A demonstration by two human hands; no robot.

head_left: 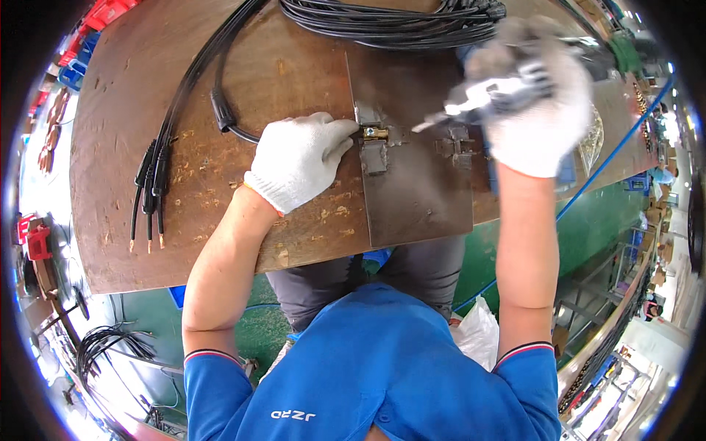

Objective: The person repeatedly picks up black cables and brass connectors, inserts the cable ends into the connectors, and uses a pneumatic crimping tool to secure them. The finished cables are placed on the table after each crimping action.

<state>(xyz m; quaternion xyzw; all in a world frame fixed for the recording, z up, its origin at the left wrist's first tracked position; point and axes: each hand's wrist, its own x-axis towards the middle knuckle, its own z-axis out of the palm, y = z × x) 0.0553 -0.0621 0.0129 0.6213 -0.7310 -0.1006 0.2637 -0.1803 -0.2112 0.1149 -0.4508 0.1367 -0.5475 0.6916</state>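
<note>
My left hand [298, 158], in a white knit glove, rests on the wooden bench with its fingers closed. A black cable [248, 137] runs in under that hand. Just beyond its fingertips a small brass terminal [376, 134] sits between metal blocks [374, 157] on a dark metal plate [419, 206]. Higher up to the right, my right hand [548, 110], also gloved, grips a silver and black power screwdriver [493, 95]. Its bit points left toward the terminal, apart from it. Motion blurs this hand and tool.
A coil of black cable [390, 29] lies at the far side of the wooden bench [110, 191]. Cable ends with bare copper tips [149, 184] lie at left. A second metal fixture [456, 145] is on the plate. A blue hose [618, 151] crosses at right.
</note>
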